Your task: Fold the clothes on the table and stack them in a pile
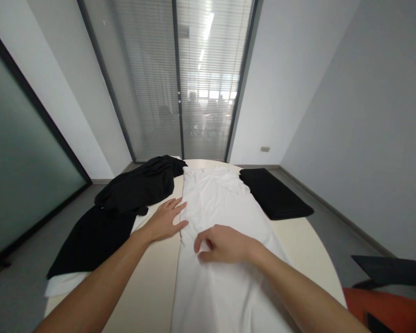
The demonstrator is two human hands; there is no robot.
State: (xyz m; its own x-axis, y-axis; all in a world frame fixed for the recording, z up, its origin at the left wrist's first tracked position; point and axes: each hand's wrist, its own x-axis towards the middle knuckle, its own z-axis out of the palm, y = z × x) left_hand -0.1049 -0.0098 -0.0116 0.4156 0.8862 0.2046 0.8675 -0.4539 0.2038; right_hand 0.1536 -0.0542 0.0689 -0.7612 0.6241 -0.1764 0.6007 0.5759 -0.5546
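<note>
A long white garment point(218, 199) lies lengthwise down the middle of the table, mostly flat with soft wrinkles. Its far end is bunched and creased. My left hand point(164, 219) rests open at the garment's left edge, palm down with fingers spread, the fingertips touching the cloth. Over the middle of the same garment is my right hand point(225, 243), fingers curled and the thumb a little apart from the index finger. No cloth shows between them. Whether that hand touches the fabric I cannot tell.
Black clothes point(138, 185) lie heaped on the left of the cream table point(147, 286), with white cloth point(67, 283) under them. A folded black garment point(273, 194) lies at the right edge. A red-orange chair point(384, 307) stands at the lower right. Beyond are glass panels point(152, 92) with blinds.
</note>
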